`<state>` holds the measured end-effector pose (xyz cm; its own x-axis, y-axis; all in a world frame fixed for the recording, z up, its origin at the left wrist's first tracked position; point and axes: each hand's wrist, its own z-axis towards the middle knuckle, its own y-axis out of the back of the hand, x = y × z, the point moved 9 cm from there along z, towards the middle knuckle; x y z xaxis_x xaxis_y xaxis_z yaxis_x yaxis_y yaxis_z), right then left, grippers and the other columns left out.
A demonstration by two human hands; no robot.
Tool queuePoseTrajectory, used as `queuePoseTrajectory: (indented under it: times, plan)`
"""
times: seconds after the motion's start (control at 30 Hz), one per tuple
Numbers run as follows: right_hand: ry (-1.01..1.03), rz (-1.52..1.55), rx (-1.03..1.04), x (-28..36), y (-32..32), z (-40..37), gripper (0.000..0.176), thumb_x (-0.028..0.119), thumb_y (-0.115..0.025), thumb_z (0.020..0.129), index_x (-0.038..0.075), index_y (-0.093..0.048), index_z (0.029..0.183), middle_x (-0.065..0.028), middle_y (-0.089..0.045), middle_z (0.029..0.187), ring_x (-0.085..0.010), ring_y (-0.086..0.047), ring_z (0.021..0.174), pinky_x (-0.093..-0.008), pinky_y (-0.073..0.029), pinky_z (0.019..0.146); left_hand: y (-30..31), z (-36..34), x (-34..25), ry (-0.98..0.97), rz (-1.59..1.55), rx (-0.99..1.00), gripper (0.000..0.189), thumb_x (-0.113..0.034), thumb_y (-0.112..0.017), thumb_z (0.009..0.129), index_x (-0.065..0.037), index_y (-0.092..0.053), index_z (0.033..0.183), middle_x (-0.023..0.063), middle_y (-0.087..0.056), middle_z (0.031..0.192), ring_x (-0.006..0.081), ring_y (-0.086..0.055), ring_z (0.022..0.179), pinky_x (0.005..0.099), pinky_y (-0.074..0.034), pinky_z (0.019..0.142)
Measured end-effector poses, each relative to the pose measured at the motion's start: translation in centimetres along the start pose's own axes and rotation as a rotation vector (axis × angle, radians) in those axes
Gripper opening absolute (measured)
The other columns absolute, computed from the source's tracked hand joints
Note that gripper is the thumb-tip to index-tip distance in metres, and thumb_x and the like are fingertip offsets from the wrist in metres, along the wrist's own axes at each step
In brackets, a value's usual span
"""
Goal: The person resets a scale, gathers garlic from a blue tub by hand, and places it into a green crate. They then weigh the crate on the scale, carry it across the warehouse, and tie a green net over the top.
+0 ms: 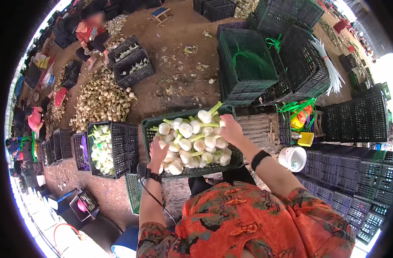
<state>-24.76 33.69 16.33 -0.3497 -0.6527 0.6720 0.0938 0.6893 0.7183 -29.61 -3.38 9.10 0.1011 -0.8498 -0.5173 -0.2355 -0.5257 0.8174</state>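
White bulbs with short green stems (185, 144) lie heaped in a dark green plastic crate (196, 173) in front of my body. On the left part of the heap rests my left hand (158, 150), its fingers spread over the bulbs. My right hand (231, 129) is at the upper right of the heap, against a bulb with a long green stem (205, 116). The fingertips of my right hand are partly hidden among the bulbs, so its grip is unclear. Both wrists wear black bands.
Left of my crate stands another filled crate (126, 150). Beyond it lies a large bulb pile (102, 96), with a seated person (91, 36) behind. Stacked crates (248, 60) rise ahead to the right; a white bucket (292, 159) and more crates (351, 180) stand at the right.
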Motion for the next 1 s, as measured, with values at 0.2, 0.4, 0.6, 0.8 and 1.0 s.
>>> queuePoseTrajectory:
  times: [0.2,0.4,0.6,0.8,1.0]
  plan:
    - [0.085,-0.370,0.350,0.2,-1.9,1.3,0.045,0.008,-0.063,0.074,0.012,-0.057,0.119,-0.0111,-0.046,0.124,-0.0346,-0.058,0.104,-0.0447,-0.049,0.084,2.0,-3.1,-10.8,-0.381,-0.154,-0.182,0.055,-0.011,-0.067,0.076,-0.013,-0.049,0.128,0.0182,-0.042,0.132,0.0382,-0.039,0.123,0.0469,-0.033,0.103]
    - [0.191,-0.407,0.221,3.3,-2.6,-0.6,0.034,0.010,-0.062,0.076,0.014,-0.060,0.110,-0.0141,-0.048,0.118,-0.0346,-0.060,0.097,-0.0452,-0.050,0.079,-0.4,-2.6,-15.3,-0.314,-0.006,-0.094,0.064,-0.015,-0.076,0.067,-0.016,-0.050,0.126,0.0157,-0.039,0.132,0.0383,-0.041,0.119,0.0469,-0.040,0.097]
    - [0.168,-0.207,0.282,2.0,-7.2,-5.3,0.046,0.017,-0.071,0.072,0.014,-0.054,0.115,-0.0169,-0.051,0.112,-0.0347,-0.061,0.090,-0.0438,-0.050,0.077,-1.1,-0.3,-15.3,-0.333,-0.045,0.084,0.054,-0.022,-0.076,0.067,-0.016,-0.054,0.115,0.0127,-0.043,0.122,0.0350,-0.049,0.108,0.0456,-0.047,0.086]
    - [0.083,0.213,0.075,0.1,-1.4,-4.8,0.047,0.013,-0.073,0.068,0.009,-0.050,0.109,-0.0135,-0.056,0.098,-0.0245,-0.061,0.076,-0.0346,-0.050,0.066,5.1,0.6,-10.3,-0.102,-0.259,-0.321,0.055,-0.020,-0.082,0.063,-0.010,-0.061,0.113,0.0075,-0.053,0.103,0.0178,-0.056,0.079,0.0321,-0.050,0.071]
    - [-0.334,0.939,0.319,-1.5,-3.6,-5.0,0.037,0.006,-0.068,0.073,0.003,-0.050,0.106,-0.0064,-0.058,0.092,-0.0105,-0.055,0.060,-0.0251,-0.045,0.052,5.9,0.0,-13.7,-0.262,-0.147,-0.199,0.061,-0.027,-0.080,0.062,-0.012,-0.059,0.118,0.0132,-0.049,0.109,0.0264,-0.059,0.087,0.0390,-0.050,0.075]
